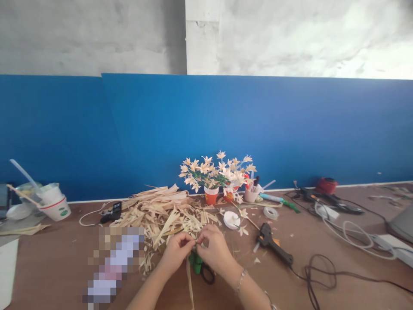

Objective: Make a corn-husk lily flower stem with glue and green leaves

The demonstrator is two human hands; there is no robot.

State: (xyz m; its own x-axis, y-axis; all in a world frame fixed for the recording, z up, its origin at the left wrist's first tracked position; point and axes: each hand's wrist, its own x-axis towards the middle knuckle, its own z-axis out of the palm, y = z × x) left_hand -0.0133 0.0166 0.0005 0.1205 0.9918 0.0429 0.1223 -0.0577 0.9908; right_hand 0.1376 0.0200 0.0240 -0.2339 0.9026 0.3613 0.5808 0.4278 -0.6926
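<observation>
My left hand (177, 254) is closed in a pinch, and a long pale strip of dried husk (189, 282) hangs down from its fingers. Right beside it, my right hand (213, 246) also pinches, its fingertips meeting the left ones; the small piece between them is too small to make out. Just below the fingers lies a green bundle (196, 263), partly hidden, with a black loop (208, 274) like a scissor handle next to it. Behind both hands spreads a heap of dried husk pieces (161, 211).
Pale husk flowers stand in a red-and-white cup (211, 196) at the back. To the right are a white lid (231, 219), a tape roll (270, 213), a hot glue gun (274, 244) and tangled cables (322, 275). A paper cup (56, 209) stands at the left. A blue partition (226, 116) borders the table.
</observation>
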